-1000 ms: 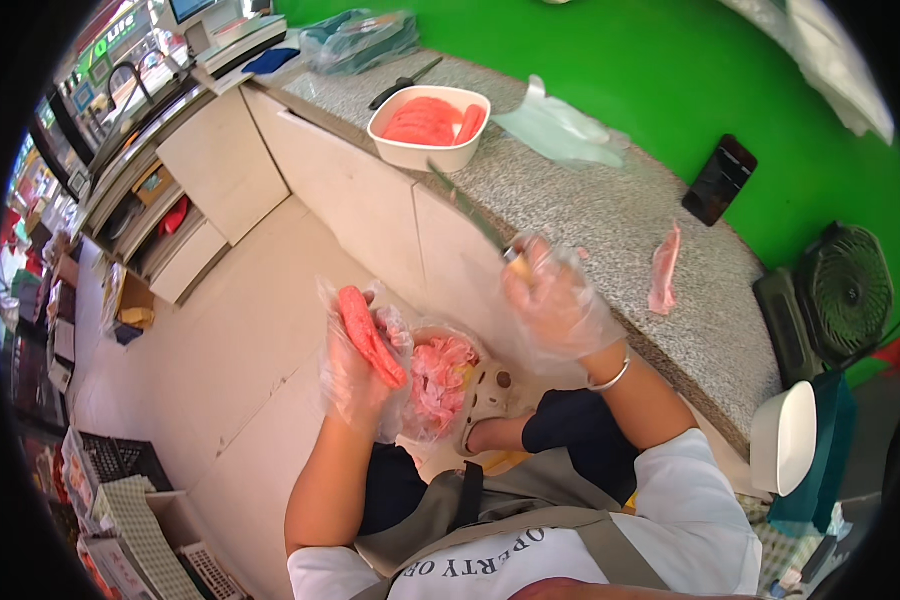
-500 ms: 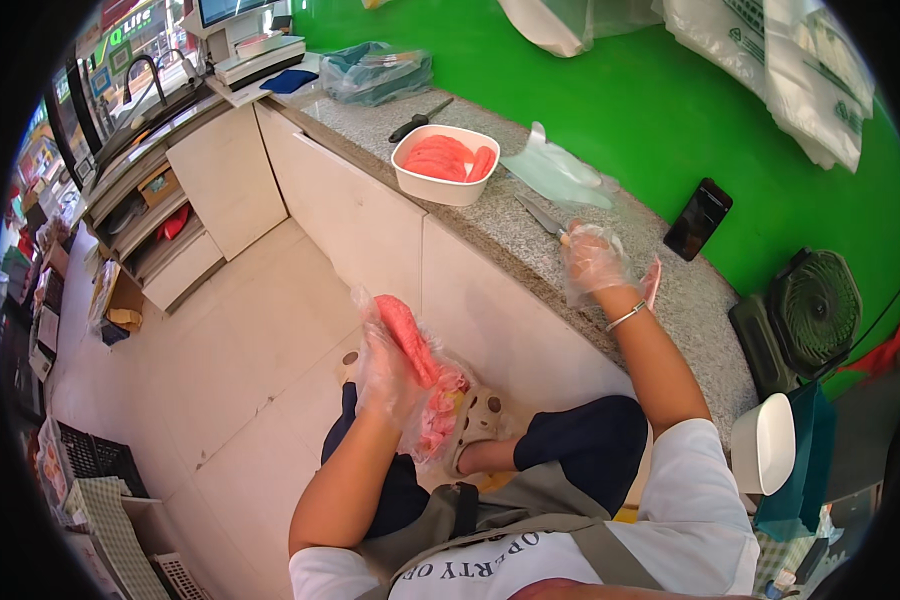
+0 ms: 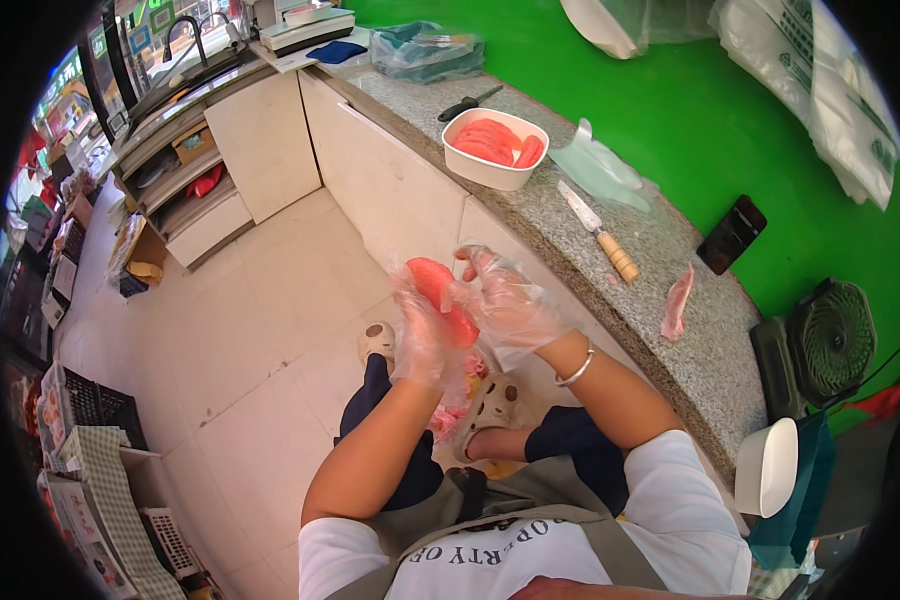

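Note:
In my left hand (image 3: 425, 335), inside a clear plastic glove, lies a peeled red pomelo segment (image 3: 432, 280), held over the floor in front of my knees. My right hand (image 3: 515, 305), also gloved, is at the segment's right side with its fingers apart, and loose glove film overlaps the fruit. A knife (image 3: 602, 228) with a wooden handle lies on the stone counter (image 3: 660, 375). Behind it, a white bowl (image 3: 497, 174) contains several red pomelo segments (image 3: 492, 140). A strip of pale pink peel (image 3: 677, 303) rests near the counter's front edge. Below my hands, a bag of pink scraps (image 3: 455, 410) is partly hidden.
A black-handled knife (image 3: 468, 104) and a bluish plastic bag (image 3: 425, 52) lie beyond the bowl. Clear glove-like plastic (image 3: 600, 165) sits beside it. To the right are a phone (image 3: 732, 235), a fan (image 3: 830, 345) and an empty white container (image 3: 767, 467). A black crate (image 3: 105, 410) stands at left.
My right hand has let go of the wooden-handled knife, leaving it on the counter, and has moved left to the pomelo segment in my left hand. The view has shifted slightly.

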Action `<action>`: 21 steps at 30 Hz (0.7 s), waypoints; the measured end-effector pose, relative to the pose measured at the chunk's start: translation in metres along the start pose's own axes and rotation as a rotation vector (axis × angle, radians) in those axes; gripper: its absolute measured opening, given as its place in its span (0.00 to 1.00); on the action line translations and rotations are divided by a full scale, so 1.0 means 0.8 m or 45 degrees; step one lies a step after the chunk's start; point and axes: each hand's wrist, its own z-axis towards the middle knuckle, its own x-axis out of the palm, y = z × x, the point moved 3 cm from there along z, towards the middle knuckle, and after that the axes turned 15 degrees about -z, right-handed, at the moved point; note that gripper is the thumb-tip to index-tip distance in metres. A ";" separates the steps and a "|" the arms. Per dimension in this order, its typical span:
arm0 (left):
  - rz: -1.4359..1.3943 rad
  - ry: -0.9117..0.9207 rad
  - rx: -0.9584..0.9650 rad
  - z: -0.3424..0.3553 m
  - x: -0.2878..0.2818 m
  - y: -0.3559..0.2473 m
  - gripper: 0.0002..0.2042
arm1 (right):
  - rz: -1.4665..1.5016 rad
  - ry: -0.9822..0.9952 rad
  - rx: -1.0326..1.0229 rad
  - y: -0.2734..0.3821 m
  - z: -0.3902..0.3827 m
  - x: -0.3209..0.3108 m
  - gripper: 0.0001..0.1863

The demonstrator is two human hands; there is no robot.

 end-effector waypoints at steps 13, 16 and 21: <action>0.221 -0.162 0.399 -0.006 0.024 -0.011 0.26 | 0.341 -0.064 0.045 0.011 0.018 0.037 0.19; 0.036 -0.068 0.092 -0.010 0.046 -0.021 0.25 | 0.360 -0.039 0.141 0.002 0.023 0.035 0.18; 0.382 -0.409 0.423 0.001 -0.009 -0.037 0.21 | 0.233 -0.162 0.279 -0.016 0.046 0.010 0.19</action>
